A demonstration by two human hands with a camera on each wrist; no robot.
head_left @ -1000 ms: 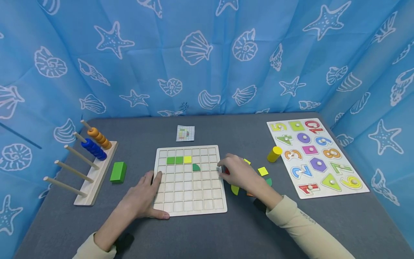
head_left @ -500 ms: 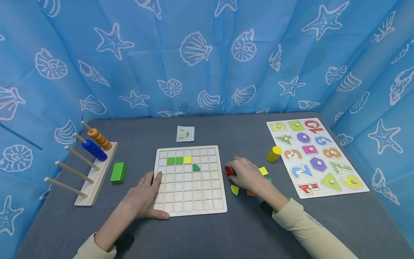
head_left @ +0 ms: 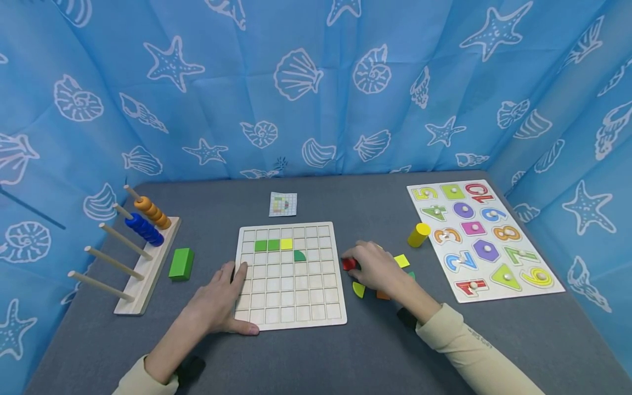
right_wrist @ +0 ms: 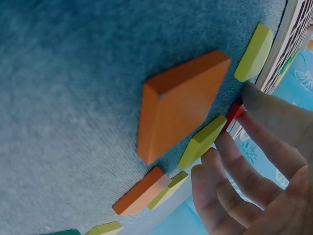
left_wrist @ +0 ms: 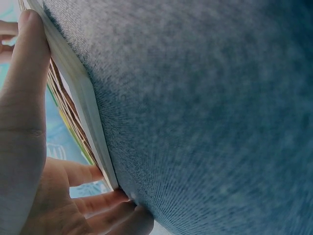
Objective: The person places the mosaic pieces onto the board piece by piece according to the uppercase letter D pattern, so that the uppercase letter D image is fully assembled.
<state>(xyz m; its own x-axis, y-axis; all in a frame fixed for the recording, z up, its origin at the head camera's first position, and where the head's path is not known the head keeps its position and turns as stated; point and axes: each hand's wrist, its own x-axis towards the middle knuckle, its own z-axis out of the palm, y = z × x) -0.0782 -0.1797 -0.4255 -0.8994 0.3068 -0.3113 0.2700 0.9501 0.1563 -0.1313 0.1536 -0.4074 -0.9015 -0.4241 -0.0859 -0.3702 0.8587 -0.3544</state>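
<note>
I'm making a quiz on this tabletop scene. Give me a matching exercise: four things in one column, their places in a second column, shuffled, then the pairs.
1. yellow cylinder
2. green block
3. red piece
4. pattern card

A. beyond the grid board
B. at the right hand fingertips
C. beside the number puzzle
D. beside the bead rack

Pairs: 1-C, 2-D, 3-B, 4-A

A small red tile [head_left: 348, 264] is seen just right of the wooden grid board [head_left: 291, 307], flat on the grey surface and pinched at its right edge. The board, square and divided into small cells, lies flat; in its second row two green squares [head_left: 267, 244] and one yellow square [head_left: 286, 244] are seated, with a green quarter-circle [head_left: 299, 255] one row below, right of them.
</note>
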